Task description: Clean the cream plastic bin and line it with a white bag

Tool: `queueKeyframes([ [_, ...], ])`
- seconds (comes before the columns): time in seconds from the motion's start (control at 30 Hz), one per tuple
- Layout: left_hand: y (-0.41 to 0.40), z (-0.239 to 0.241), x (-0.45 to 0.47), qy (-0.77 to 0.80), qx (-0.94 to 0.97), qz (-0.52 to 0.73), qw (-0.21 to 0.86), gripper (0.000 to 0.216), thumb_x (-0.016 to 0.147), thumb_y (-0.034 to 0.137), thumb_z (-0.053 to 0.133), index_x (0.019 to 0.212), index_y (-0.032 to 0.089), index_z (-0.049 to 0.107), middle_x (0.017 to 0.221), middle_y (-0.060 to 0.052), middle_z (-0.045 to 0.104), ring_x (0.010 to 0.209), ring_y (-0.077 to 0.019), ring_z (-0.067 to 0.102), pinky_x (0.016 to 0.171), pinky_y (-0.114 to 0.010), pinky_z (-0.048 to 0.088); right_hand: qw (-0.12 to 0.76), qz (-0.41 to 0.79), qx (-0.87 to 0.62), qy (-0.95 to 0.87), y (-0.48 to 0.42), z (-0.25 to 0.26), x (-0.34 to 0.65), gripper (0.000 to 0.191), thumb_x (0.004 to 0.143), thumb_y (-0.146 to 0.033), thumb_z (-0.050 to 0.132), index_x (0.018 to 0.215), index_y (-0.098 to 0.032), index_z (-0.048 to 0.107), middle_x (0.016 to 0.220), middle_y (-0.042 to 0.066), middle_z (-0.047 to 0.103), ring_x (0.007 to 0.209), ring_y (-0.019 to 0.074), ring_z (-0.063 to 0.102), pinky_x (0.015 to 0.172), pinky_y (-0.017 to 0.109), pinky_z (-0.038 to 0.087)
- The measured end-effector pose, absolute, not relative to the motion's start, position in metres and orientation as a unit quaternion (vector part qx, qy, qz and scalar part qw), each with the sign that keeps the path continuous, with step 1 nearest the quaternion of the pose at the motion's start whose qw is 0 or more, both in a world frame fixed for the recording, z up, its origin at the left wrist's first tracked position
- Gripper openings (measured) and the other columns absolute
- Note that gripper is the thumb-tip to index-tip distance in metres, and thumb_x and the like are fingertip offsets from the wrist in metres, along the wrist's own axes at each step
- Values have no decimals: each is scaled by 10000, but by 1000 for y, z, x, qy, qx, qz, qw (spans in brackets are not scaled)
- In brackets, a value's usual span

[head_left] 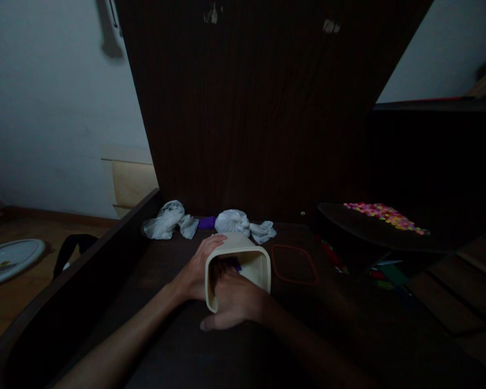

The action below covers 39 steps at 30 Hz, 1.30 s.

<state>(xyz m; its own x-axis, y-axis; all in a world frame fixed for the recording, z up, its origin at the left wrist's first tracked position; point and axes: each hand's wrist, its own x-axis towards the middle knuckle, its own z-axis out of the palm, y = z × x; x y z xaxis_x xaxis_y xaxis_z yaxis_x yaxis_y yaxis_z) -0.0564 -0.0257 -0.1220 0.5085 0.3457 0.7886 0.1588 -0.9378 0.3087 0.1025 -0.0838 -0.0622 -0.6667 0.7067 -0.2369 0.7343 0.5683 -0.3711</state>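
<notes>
A cream plastic bin (261, 265) lies tilted on the dark wooden surface, its rounded-square mouth facing me. My left hand (198, 267) is closed around the bin's left side, with fingers over the top. My right hand (235, 294) reaches into the mouth, its thumb sticking out below the rim. Purple cloth-like material (237, 265) shows at the right fingertips inside; the bin's wall and shadow hide most of those fingers. To the right of the bin lies a thin reddish-brown rounded-square frame (295, 265).
Crumpled white plastic bags (170, 220) and a purple item (206, 222) lie along the tall dark panel (247, 119). Small colourful pieces (384, 215) cover a raised dark ledge at right. A raised wooden edge (76, 275) runs along the left. A white oval object (14, 259) lies on the floor.
</notes>
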Motion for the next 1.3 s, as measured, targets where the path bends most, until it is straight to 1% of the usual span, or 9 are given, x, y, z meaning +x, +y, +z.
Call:
queueKeyframes([
  [0.13, -28, -120, -58, 157, 862, 470, 108, 1084, 641, 488, 882, 1514, 255, 283, 1418, -202, 483, 1349, -440, 478, 1124, -665, 389, -32, -229, 369, 900, -92, -59, 105, 1061, 721, -555, 781, 1526, -8, 359, 1582, 296, 340, 1469, 411, 335, 1198, 493, 295],
  [0.3, -30, -118, -59, 179, 862, 462, 104, 962, 717, 378, 849, 1492, 257, 293, 1401, -203, 487, 1331, -430, 502, 1096, -657, 424, -15, -213, 368, 905, -115, -51, 107, 1217, 675, -550, 817, 1525, 116, 255, 1576, 366, 277, 1472, 437, 319, 1217, 460, 299],
  [0.37, -28, -120, -60, 173, 862, 465, 104, 975, 707, 406, 850, 1491, 248, 292, 1397, -204, 485, 1329, -431, 501, 1094, -650, 429, -11, -199, 394, 897, -125, -56, 104, 998, 817, -427, 729, 1513, 130, 281, 1571, 358, 283, 1472, 421, 330, 1223, 465, 302],
  [0.47, -26, -123, -62, 167, 858, 472, 113, 950, 719, 453, 818, 1484, 222, 306, 1398, -204, 483, 1330, -426, 500, 1099, -631, 431, -48, -132, 479, 866, -138, -76, 98, 524, 980, -84, 367, 1482, 54, 423, 1500, 284, 454, 1424, 352, 441, 1184, 503, 380],
  [0.63, -25, -122, -62, 159, 869, 456, 104, 1073, 648, 513, 860, 1503, 212, 285, 1411, -218, 482, 1336, -443, 492, 1102, -631, 425, -93, -54, 458, 882, -153, -117, 112, 501, 964, -66, 379, 1433, -101, 550, 1456, 191, 552, 1354, 352, 533, 1099, 518, 488],
  [0.87, -28, -117, -58, 151, 873, 450, 113, 1146, 595, 470, 907, 1514, 230, 266, 1405, -221, 487, 1344, -439, 481, 1116, -636, 406, -30, -36, 545, 837, -139, -137, 125, 470, 955, -118, 402, 1375, -83, 611, 1429, 226, 568, 1327, 379, 554, 1089, 551, 476],
  [1.0, -30, -115, -57, 156, 874, 446, 111, 1126, 609, 464, 901, 1510, 229, 266, 1404, -224, 483, 1344, -439, 480, 1117, -641, 407, 40, -104, 539, 835, -122, -99, 132, 523, 953, -209, 450, 1413, 24, 543, 1458, 296, 507, 1361, 404, 509, 1133, 544, 419],
  [1.17, -30, -116, -56, 148, 874, 451, 101, 1134, 610, 479, 895, 1514, 225, 259, 1400, -223, 487, 1340, -443, 478, 1115, -657, 403, 109, -163, 455, 869, -104, -56, 135, 1153, 629, -507, 834, 1526, 39, 358, 1552, 334, 346, 1440, 468, 367, 1180, 537, 350],
  [1.3, -29, -117, -56, 150, 871, 457, 105, 1135, 612, 480, 893, 1518, 232, 256, 1409, -219, 485, 1351, -442, 472, 1122, -658, 399, 179, -153, 470, 851, -93, -44, 116, 1300, 627, -636, 813, 1523, 129, 264, 1568, 381, 268, 1461, 475, 319, 1220, 490, 268],
])
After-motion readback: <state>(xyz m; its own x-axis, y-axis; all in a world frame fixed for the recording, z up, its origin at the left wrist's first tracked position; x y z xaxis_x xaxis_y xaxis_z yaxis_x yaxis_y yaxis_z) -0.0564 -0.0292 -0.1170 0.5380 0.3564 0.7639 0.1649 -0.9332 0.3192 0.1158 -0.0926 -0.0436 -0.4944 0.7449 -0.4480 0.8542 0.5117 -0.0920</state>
